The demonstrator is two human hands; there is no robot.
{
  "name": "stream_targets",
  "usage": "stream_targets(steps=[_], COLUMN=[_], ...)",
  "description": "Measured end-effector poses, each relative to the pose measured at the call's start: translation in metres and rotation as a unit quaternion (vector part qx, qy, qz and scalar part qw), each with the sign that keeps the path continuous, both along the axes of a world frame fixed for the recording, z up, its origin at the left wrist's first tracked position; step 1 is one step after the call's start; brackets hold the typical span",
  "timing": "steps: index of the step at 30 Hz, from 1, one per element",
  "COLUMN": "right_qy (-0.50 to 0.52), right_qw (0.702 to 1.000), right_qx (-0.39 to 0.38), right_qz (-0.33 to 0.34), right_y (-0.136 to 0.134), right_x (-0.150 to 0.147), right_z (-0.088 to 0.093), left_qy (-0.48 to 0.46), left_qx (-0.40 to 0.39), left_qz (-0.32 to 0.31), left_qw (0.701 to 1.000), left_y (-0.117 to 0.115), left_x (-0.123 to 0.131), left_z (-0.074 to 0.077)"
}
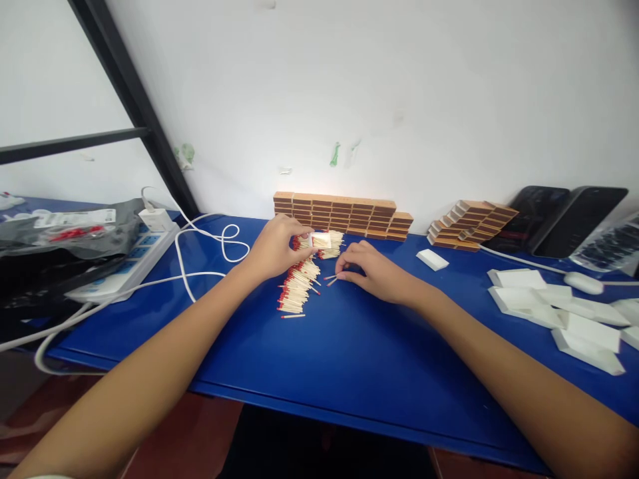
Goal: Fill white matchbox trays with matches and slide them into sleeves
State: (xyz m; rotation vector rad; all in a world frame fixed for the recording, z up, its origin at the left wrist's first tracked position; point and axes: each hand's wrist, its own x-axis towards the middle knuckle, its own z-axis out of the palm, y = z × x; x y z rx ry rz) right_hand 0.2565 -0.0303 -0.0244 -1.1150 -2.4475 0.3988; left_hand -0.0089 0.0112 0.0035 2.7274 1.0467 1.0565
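My left hand (279, 246) grips a small white matchbox tray (320, 240) between thumb and fingers, above a heap of matches. Some pale sticks seem to lie inside the tray, too small to make out well. The red-tipped matches (298, 286) form a long pile on the blue table, below and beside this hand. To the right of the pile, my right hand (367, 269) pinches a couple of matches (331, 278), their ends pointing left. A single match (293, 317) lies apart at the pile's near end.
Matchbox sleeves (339, 214) stand stacked along the wall, with another leaning stack (469, 225) to the right. White trays (544, 303) lie scattered at right, one tray (432, 259) nearer the middle. Dark phones (574, 219) stand behind. A power strip (130, 259) and white cables (182, 256) occupy the left.
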Motion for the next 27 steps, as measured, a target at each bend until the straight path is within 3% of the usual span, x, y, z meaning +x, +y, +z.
stream_targets(steps=[18, 27], right_qy=[-0.080, 0.003], right_qw=[0.996, 0.996], right_qx=[0.003, 0.032], right_qz=[-0.034, -0.077], right_y=[-0.017, -0.014], right_x=[-0.007, 0.008], right_z=[-0.003, 0.016], left_qy=[0.008, 0.000], left_qx=[-0.004, -0.006], left_qz=[-0.007, -0.031], left_qw=[1.000, 0.999], left_y=[0.000, -0.002], left_x=[0.000, 0.003], left_z=[-0.003, -0.003])
